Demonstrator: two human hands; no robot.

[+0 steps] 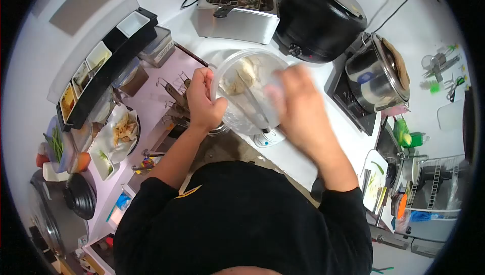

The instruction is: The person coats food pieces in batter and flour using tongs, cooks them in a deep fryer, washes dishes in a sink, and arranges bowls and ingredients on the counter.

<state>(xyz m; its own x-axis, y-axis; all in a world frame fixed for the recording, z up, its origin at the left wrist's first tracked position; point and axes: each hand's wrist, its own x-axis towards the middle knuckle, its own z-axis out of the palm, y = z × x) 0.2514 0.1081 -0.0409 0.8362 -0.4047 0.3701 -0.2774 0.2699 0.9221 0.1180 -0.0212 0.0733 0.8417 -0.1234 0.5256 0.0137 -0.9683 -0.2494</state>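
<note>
One round tub sits before us over the white counter; our left hand is clamped on its side, while our right hand blurs at the opposite edge, so we cannot tell its grip. Pale, lumpy pieces already lie inside; we judge the handling partway, not finished. The plastic looks smooth and cloudy, and a long grey strip, perhaps metal, slants across it.
</note>
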